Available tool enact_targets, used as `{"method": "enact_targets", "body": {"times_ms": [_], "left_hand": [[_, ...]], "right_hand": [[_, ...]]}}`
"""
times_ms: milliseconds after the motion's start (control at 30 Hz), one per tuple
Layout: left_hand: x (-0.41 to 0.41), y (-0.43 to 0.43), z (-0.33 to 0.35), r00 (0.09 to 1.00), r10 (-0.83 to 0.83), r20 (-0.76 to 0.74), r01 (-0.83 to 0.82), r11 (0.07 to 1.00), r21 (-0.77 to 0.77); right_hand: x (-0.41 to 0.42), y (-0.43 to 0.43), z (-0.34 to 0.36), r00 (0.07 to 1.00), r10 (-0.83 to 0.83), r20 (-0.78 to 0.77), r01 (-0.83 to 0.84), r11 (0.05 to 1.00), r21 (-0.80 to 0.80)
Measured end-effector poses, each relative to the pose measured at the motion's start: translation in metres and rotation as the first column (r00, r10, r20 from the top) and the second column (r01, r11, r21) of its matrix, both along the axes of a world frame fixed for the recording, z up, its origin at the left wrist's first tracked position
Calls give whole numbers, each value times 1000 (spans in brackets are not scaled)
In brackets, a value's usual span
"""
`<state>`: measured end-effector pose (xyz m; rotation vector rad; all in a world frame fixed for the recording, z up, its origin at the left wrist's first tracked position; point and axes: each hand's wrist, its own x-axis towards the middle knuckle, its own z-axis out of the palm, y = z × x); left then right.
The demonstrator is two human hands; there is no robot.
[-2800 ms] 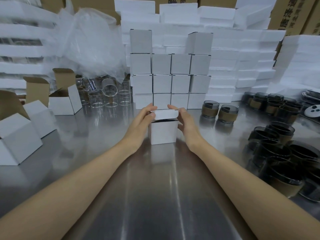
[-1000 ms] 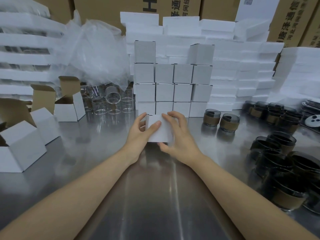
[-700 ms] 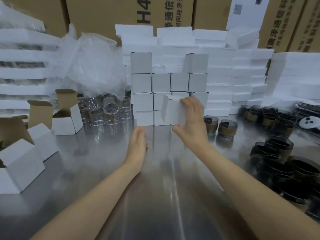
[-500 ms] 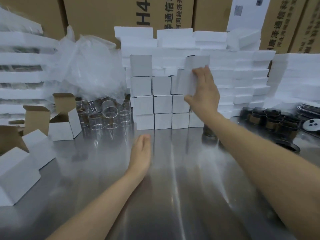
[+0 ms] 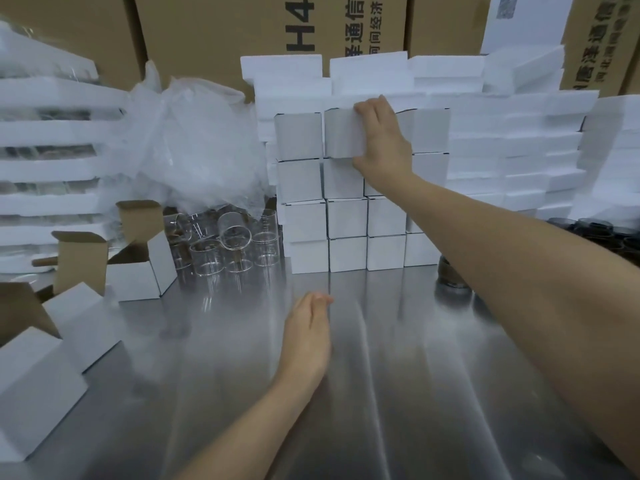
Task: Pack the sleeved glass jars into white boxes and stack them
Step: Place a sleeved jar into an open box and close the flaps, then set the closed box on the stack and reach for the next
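Observation:
My right hand (image 5: 381, 142) grips a closed white box (image 5: 341, 133) and holds it in the top row of the wall of stacked white boxes (image 5: 346, 216), just right of the top-left box (image 5: 298, 136). Fingers curl over its top edge, the thumb sits under its lower right corner. My left hand (image 5: 306, 336) rests flat on the steel table (image 5: 398, 393) with straight fingers, holding nothing. One sleeved jar (image 5: 452, 277) shows partly under my right forearm; more dark jars (image 5: 595, 230) sit at the far right.
Open white boxes with brown flaps (image 5: 138, 268) and tipped ones (image 5: 38, 382) lie at the left. Clear glass jars (image 5: 221, 251) stand behind them under a plastic bag (image 5: 194, 147). Foam trays (image 5: 502, 140) and cardboard cartons (image 5: 242, 32) fill the back.
Both hands closed the box on the table. My right hand then lifted it alone up to the stack's top row, while my left hand dropped flat onto the table.

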<state>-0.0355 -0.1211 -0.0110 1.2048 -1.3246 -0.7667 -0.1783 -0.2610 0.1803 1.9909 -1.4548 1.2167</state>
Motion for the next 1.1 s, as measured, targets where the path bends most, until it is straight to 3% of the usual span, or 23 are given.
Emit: {"method": "enact_targets", "body": {"times_ms": [533,633,700,733,833,900,1000,1100], "left_hand": [[-3,-3,-3,996,13,84,-9,999,-46],[-1,-3,0,996,16,90,-14,1000,-23],[-2,-4,1,996,22,86,-22,1000,2],[-2,-4,1,996,26,87,-28,1000,12],[-1,-2,1,998,33,44,-34,999,14],[1,-1,1,999,30,-22,-30,999,32],[3,-1,0,1000,19,7,-19,999,35],[2,3,-1,987,31,155,-28,999,-21]], "right_hand": [[14,-19,-12,999,-4,-40,14,970,241],[27,14,-45,970,30,242,-98,958,271],[41,50,-87,892,65,448,-244,902,355],[46,71,-109,877,77,474,-301,857,418],[41,127,-163,914,149,377,-359,731,580],[28,156,-184,959,179,220,-282,695,662],[17,180,-196,979,185,-87,-78,731,678],[18,185,-190,974,191,-120,-63,739,671]]}}
